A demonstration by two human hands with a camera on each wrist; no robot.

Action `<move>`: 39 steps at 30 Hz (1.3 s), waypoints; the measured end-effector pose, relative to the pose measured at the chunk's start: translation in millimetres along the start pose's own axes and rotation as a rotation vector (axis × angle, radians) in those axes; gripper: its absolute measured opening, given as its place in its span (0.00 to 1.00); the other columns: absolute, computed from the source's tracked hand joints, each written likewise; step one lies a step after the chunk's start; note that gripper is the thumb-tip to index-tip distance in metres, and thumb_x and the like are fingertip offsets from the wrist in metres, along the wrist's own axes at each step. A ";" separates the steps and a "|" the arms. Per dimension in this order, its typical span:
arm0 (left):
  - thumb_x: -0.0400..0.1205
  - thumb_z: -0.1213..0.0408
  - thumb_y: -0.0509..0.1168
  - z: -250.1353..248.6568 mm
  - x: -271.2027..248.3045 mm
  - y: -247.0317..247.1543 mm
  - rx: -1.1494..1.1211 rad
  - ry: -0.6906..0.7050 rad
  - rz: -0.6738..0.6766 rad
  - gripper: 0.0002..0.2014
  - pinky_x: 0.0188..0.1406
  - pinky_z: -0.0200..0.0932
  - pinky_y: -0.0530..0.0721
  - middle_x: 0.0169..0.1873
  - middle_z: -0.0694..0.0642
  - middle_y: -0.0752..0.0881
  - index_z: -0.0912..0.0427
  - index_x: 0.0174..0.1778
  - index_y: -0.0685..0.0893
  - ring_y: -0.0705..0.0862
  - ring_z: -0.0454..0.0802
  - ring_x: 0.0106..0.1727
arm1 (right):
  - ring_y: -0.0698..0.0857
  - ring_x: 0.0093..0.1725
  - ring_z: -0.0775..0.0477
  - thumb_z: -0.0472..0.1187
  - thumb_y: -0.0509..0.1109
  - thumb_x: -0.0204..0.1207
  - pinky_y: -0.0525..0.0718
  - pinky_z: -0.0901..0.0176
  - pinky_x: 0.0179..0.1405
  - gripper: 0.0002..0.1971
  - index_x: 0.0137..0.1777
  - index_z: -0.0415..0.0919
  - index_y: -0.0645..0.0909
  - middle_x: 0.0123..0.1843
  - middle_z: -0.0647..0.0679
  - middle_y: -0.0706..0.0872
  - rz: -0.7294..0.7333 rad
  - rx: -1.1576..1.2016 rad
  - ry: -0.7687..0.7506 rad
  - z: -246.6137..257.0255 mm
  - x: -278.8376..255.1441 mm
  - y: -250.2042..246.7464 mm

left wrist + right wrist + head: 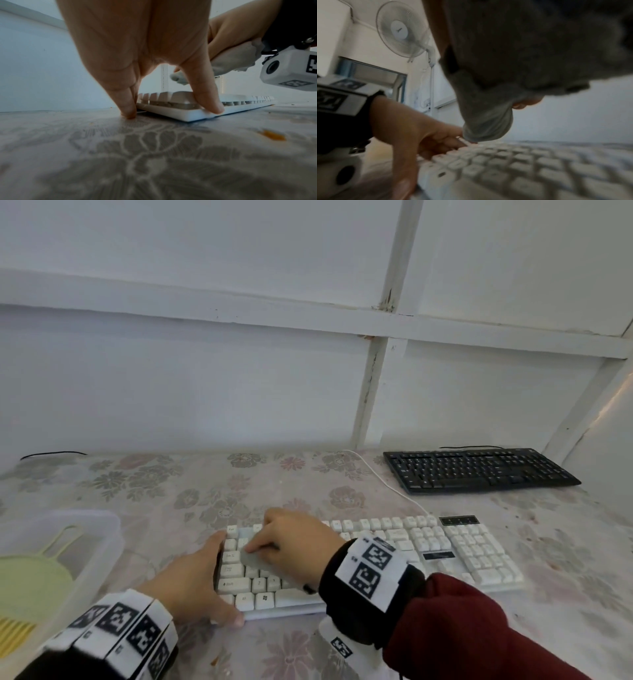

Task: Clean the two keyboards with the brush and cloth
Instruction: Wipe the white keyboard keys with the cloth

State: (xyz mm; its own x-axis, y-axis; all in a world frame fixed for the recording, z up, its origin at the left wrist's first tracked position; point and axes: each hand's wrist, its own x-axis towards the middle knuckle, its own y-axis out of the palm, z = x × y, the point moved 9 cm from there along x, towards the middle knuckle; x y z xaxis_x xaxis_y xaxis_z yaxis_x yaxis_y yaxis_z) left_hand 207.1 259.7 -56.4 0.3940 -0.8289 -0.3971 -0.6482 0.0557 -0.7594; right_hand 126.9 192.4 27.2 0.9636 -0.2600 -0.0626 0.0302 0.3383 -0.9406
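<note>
The white keyboard lies in the middle of the table. My left hand holds its left end, fingers straight down against the left edge and thumb on the front corner. My right hand grips a bunched grey cloth and presses it on the keys at the keyboard's left side. The cloth fills the right wrist view above the blurred keys. The black keyboard sits at the back right. A pale green brush lies in the box at left.
A clear plastic box stands at the table's left edge. A white cable runs from the white keyboard toward the wall. The table wears a flowered cover and meets the white wall behind.
</note>
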 end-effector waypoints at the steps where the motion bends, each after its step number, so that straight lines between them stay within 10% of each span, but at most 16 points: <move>1: 0.58 0.48 0.81 -0.9 -0.3 -0.6 0.009 0.004 -0.001 0.62 0.60 0.37 0.79 0.58 0.40 0.79 0.46 0.80 0.45 0.80 0.41 0.57 | 0.80 0.50 0.41 0.41 0.60 0.83 0.68 0.59 0.42 0.15 0.63 0.46 0.85 0.55 0.43 0.78 0.020 -0.021 -0.017 8.4 6.3 8.1; 10: 0.61 0.53 0.82 -5.8 -3.2 -3.3 -0.007 0.022 -0.014 0.60 0.56 0.34 0.77 0.49 0.35 0.77 0.46 0.80 0.47 0.79 0.42 0.55 | 0.79 0.55 0.38 0.38 0.62 0.82 0.69 0.58 0.41 0.15 0.64 0.46 0.85 0.52 0.44 0.76 0.046 -0.114 -0.061 14.3 14.5 25.1; 18: 0.59 0.50 0.82 -3.0 -4.6 -0.8 -0.041 0.002 0.005 0.63 0.67 0.39 0.75 0.67 0.42 0.76 0.48 0.81 0.45 0.77 0.43 0.64 | 0.73 0.42 0.50 0.45 0.61 0.83 0.64 0.66 0.31 0.14 0.64 0.49 0.85 0.37 0.57 0.66 0.027 -0.078 -0.005 -26.4 -7.9 14.8; 31: 0.58 0.50 0.82 -0.1 -1.6 0.6 -0.039 -0.003 0.010 0.64 0.67 0.41 0.76 0.67 0.42 0.77 0.48 0.82 0.45 0.78 0.44 0.64 | 0.74 0.39 0.61 0.46 0.61 0.82 0.67 0.76 0.38 0.15 0.57 0.44 0.87 0.41 0.57 0.70 -0.059 -0.003 0.079 -32.3 -28.2 -25.1; 39: 0.61 0.57 0.82 1.8 2.6 0.3 -0.053 0.032 -0.002 0.62 0.50 0.34 0.79 0.57 0.45 0.81 0.49 0.82 0.45 0.81 0.47 0.61 | 0.79 0.49 0.37 0.33 0.64 0.79 0.74 0.54 0.44 0.14 0.61 0.40 0.85 0.60 0.39 0.76 0.066 -0.041 -0.042 36.6 21.1 39.2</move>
State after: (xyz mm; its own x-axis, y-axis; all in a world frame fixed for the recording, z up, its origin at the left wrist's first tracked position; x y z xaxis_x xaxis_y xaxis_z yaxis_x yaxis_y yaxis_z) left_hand 209.2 258.5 -58.6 0.3743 -0.8467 -0.3783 -0.6815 0.0256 -0.7314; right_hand 158.1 233.3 1.3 0.9734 -0.2003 -0.1115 -0.0435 0.3161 -0.9477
